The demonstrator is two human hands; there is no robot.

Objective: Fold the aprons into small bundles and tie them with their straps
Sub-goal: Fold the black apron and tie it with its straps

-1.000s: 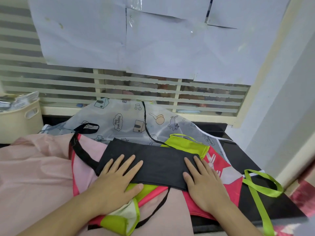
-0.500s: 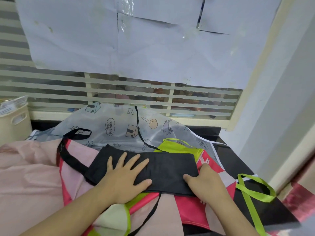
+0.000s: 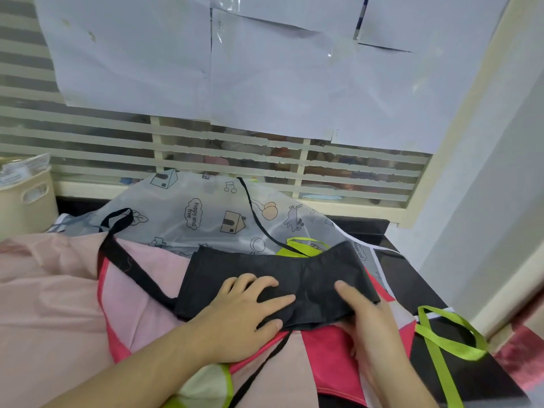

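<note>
- Two hands work a folded black apron (image 3: 273, 272) lying on a heap of pink and red aprons (image 3: 329, 357).
- Left hand (image 3: 244, 316) presses flat on its middle, fingers spread and straight.
- Right hand (image 3: 365, 316) grasps the apron's right end, thumb on top, fingers tucked beneath, lifting it.
- Black strap (image 3: 129, 266) trails off left.

White paper sheets (image 3: 265, 69), overlapping and taped, cover the upper part of a window. Below them, cream horizontal louvre slats (image 3: 206, 148) run across the cream window frame (image 3: 459, 119). A cream plastic basket (image 3: 26, 201) with a handle slot stands at the left edge. The worktop (image 3: 406, 275) is black and glossy.
</note>
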